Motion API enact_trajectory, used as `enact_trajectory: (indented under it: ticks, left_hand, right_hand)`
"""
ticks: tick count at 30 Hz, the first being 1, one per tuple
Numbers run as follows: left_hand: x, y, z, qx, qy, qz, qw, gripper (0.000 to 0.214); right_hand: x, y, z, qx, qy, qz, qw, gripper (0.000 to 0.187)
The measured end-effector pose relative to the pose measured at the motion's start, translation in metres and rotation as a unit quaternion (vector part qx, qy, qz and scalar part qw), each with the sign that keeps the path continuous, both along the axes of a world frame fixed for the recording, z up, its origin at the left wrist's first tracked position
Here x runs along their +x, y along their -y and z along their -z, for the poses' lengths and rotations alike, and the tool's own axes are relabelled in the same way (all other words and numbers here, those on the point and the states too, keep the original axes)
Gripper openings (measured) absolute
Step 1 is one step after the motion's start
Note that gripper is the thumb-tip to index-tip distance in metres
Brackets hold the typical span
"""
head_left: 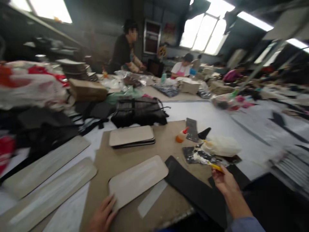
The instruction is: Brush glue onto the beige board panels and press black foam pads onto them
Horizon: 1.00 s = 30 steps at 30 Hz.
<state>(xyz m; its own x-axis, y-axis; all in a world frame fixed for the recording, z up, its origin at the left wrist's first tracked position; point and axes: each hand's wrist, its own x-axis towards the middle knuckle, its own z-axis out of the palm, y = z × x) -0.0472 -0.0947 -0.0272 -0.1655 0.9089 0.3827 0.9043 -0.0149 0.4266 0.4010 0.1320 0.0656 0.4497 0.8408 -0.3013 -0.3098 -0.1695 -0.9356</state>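
Glue is being loaded onto a yellow-handled brush (215,167) pinched in the right hand (225,183), while the card panel (137,179) on the brown board (169,141) is steadied by the flat, open left hand (102,216), so spreading seems due next.

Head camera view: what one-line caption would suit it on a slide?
At a cluttered workshop table, the left hand steadies a beige board while the right hand holds a yellow tool.

Matt grey board panel (138,179) on rough brown cardboard sheet (135,151); black strip (193,187) looks matt.
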Motion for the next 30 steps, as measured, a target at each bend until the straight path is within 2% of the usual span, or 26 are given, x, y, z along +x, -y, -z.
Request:
enact_trajectory:
  ticks: [2,4,8,11,14,16,18,20,23,25,27,30]
  left_hand:
    - [-0.005,0.012,0.013,-0.029,-0.016,0.019,0.999,0.027]
    - [-0.007,0.018,0.019,-0.051,-0.017,0.017,0.998,0.026]
    - [-0.004,0.02,0.014,-0.063,0.009,0.006,0.998,0.021]
    - [-0.001,0.022,0.011,-0.068,0.011,0.008,0.998,0.021]
    - [-0.002,0.024,0.013,-0.067,0.007,0.015,0.998,0.021]
    - [-0.003,0.024,0.016,-0.061,0.006,0.016,0.998,0.02]
    - [-0.003,0.024,0.018,-0.054,0.008,0.012,0.998,0.019]
    - [-0.003,0.025,0.019,-0.049,0.014,0.005,0.999,0.02]
    - [-0.001,0.025,0.021,-0.044,0.03,0.001,0.999,0.021]
    - [0.0,0.025,0.02,-0.042,0.048,0.001,0.998,0.02]
    - [0.001,0.023,0.018,-0.041,0.084,-0.007,0.996,0.019]
    - [0.004,0.014,0.012,-0.063,0.174,-0.069,0.98,0.017]
  right_hand:
    - [-0.054,0.012,0.006,-0.047,-0.03,-0.067,0.996,0.011]
    - [-0.112,0.029,0.012,-0.056,-0.021,-0.136,0.989,0.021]
    - [-0.215,0.066,0.022,-0.047,0.015,-0.25,0.967,0.044]
    - [-0.271,0.081,0.03,-0.042,0.024,-0.312,0.949,0.051]
    - [-0.308,0.087,0.037,-0.032,0.041,-0.348,0.936,0.051]
    - [-0.318,0.084,0.044,-0.028,0.064,-0.362,0.93,0.05]
    - [-0.315,0.074,0.05,-0.02,0.098,-0.351,0.931,0.05]
    - [-0.296,0.057,0.056,-0.007,0.148,-0.313,0.938,0.051]
    - [-0.254,0.028,0.058,0.013,0.232,-0.234,0.944,0.053]
    - [-0.228,0.016,0.054,0.019,0.28,-0.192,0.941,0.054]
    - [-0.213,0.014,0.045,0.027,0.327,-0.175,0.928,0.054]
    - [-0.216,0.034,0.029,0.039,0.383,-0.194,0.902,0.05]
